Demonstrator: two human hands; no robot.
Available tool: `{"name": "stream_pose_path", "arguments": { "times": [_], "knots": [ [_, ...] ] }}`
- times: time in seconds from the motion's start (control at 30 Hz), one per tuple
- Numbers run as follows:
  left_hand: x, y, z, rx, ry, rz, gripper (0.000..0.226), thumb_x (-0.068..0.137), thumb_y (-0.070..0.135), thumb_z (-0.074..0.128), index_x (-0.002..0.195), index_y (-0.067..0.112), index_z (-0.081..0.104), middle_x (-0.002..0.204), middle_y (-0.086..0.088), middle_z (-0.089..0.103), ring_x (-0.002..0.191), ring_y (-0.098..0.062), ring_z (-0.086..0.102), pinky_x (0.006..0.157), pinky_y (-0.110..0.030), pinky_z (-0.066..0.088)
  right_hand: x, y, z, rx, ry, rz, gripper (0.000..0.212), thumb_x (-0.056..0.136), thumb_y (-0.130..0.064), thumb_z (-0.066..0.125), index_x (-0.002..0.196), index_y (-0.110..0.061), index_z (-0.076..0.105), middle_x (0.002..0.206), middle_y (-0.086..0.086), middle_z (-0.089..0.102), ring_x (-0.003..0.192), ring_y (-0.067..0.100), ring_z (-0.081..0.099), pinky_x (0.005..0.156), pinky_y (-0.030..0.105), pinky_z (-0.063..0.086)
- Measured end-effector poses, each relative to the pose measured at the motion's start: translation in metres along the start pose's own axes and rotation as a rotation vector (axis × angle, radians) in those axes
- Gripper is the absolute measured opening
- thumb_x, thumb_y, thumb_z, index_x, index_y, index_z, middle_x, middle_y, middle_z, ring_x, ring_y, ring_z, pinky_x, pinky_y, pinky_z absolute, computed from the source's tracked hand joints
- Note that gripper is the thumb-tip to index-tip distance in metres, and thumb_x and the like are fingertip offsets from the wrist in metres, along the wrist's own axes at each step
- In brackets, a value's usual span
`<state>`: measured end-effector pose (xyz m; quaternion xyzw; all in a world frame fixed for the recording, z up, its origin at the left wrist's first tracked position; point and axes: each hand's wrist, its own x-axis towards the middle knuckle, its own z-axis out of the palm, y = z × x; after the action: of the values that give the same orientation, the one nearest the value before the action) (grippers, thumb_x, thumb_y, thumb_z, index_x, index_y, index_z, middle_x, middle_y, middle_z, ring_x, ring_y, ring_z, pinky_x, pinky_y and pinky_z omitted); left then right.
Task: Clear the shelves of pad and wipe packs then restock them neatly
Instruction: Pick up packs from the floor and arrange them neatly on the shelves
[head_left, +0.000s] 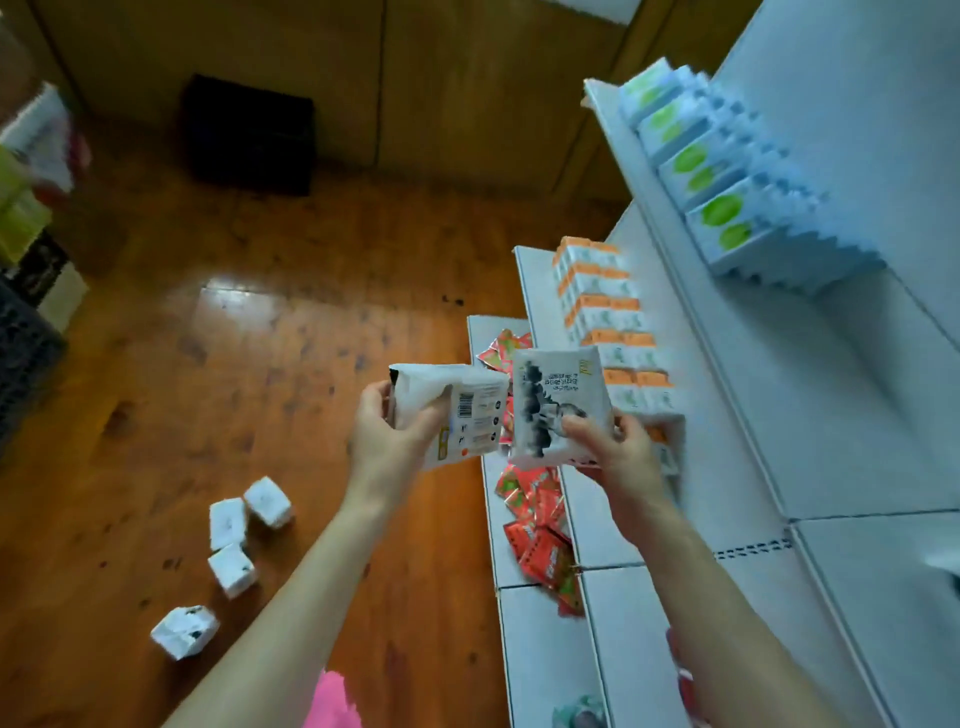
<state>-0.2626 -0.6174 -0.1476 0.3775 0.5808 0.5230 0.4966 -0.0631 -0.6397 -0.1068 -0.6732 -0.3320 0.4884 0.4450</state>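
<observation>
My left hand (387, 434) grips a white pack (457, 410) turned so its barcode side faces me. My right hand (618, 452) holds a second white pack (558, 405) with a black ink-style print, upright beside the first. Both packs hover in front of the white shelf unit (727, 467), over its lower tiers. Several more white packs (228, 525) lie scattered on the wooden floor at the lower left. Orange-topped packs (597, 296) stand in a row on the middle shelf. Blue packs with green spots (711, 176) line the upper shelf.
Red sachets (535, 530) lie loose on the lowest shelf under my hands. A black crate (249, 135) sits against the wooden wall at the back. Boxes and a dark basket (26, 353) crowd the left edge. Something pink (332, 701) shows at the bottom.
</observation>
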Motion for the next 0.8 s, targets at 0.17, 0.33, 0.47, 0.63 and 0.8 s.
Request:
{"name": "stream_pose_path", "arguments": {
  "times": [0.17,0.33,0.47,0.63,0.8],
  "knots": [
    [-0.047,0.033,0.079,0.022,-0.193,0.134,0.062,0.053,0.052,0.067,0.104,0.02,0.05,0.09,0.012,0.061,0.077,0.0,0.059,0.061,-0.015,0.048,-0.049,-0.029,-0.097,0.049,0.126,-0.133,0.051,0.056,-0.026,0.07,0.103,-0.012,0.055,0.098,0.007,0.065,0.08,0.017,0.065,0.062,0.025,0.055],
    [-0.089,0.053,0.15,0.037,-0.407,0.156,0.04,0.056,0.049,0.066,0.088,0.027,0.056,0.087,0.002,0.066,0.076,-0.012,0.064,0.061,-0.026,0.055,-0.098,-0.042,-0.179,0.066,0.332,-0.243,0.051,0.056,-0.028,0.072,0.102,-0.017,0.054,0.101,0.005,0.064,0.087,0.018,0.066,0.072,0.03,0.055],
    [-0.126,0.053,0.201,0.085,-0.592,0.122,0.057,0.056,0.057,0.063,0.093,0.013,0.066,0.085,-0.007,0.07,0.077,-0.024,0.068,0.06,-0.037,0.054,-0.135,-0.045,-0.228,0.072,0.487,-0.287,0.059,0.049,-0.036,0.077,0.102,-0.017,0.061,0.096,0.002,0.07,0.085,0.016,0.068,0.076,0.031,0.055],
    [-0.188,0.053,0.253,0.154,-0.961,0.006,0.047,0.056,0.055,0.061,0.074,0.012,0.064,0.067,-0.006,0.066,0.061,-0.021,0.066,0.058,-0.046,0.055,-0.18,-0.045,-0.273,0.11,0.713,-0.318,0.026,0.075,-0.015,0.075,0.093,-0.024,0.058,0.088,-0.002,0.068,0.077,0.013,0.066,0.065,0.025,0.051],
    [-0.228,0.039,0.288,0.242,-1.179,-0.136,0.029,0.088,0.038,0.062,0.09,0.01,0.056,0.074,-0.007,0.064,0.053,-0.013,0.066,0.046,-0.028,0.051,-0.212,-0.036,-0.296,0.12,0.868,-0.303,0.026,0.077,-0.012,0.072,0.09,-0.028,0.056,0.092,-0.003,0.067,0.081,0.011,0.066,0.069,0.024,0.052]
  ]
}}
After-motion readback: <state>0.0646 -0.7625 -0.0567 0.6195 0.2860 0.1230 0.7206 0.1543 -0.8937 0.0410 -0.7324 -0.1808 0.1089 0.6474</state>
